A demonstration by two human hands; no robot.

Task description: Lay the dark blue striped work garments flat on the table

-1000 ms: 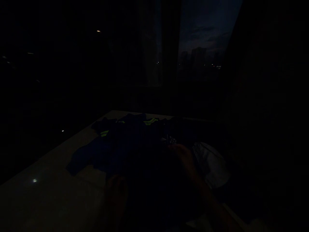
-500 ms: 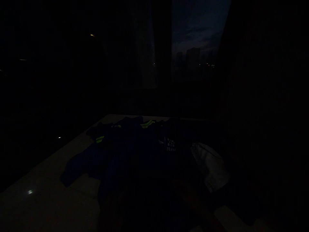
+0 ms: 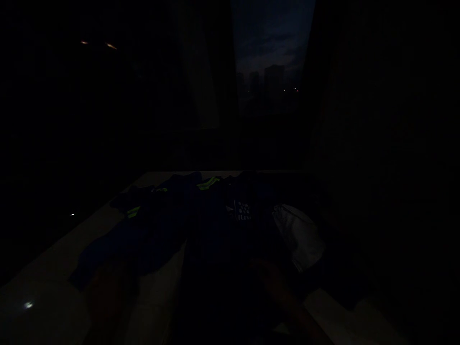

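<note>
The view is very dark. A dark blue garment (image 3: pixel 158 239) with yellow-green stripes lies spread over a pale surface (image 3: pixel 53 268). My left hand (image 3: pixel 106 287) is a dim shape at the garment's lower left part; its fingers cannot be made out. Near the lower middle, my right hand (image 3: pixel 269 278) rests on or just over dark cloth, its fingers lost in shadow. White printed marks (image 3: pixel 243 211) show on the cloth beyond it. To its right lies a pale grey piece of cloth (image 3: pixel 300 237).
Behind the surface is a window (image 3: pixel 273 57) with a dusky sky and dark buildings. A bright spot of light (image 3: pixel 28 304) shows on the surface at the lower left. The right side is almost black.
My left hand has moved left, and the lower part of the blue garment has shifted, baring pale surface in the middle. The whole view has swung slightly, so things sit further left.
</note>
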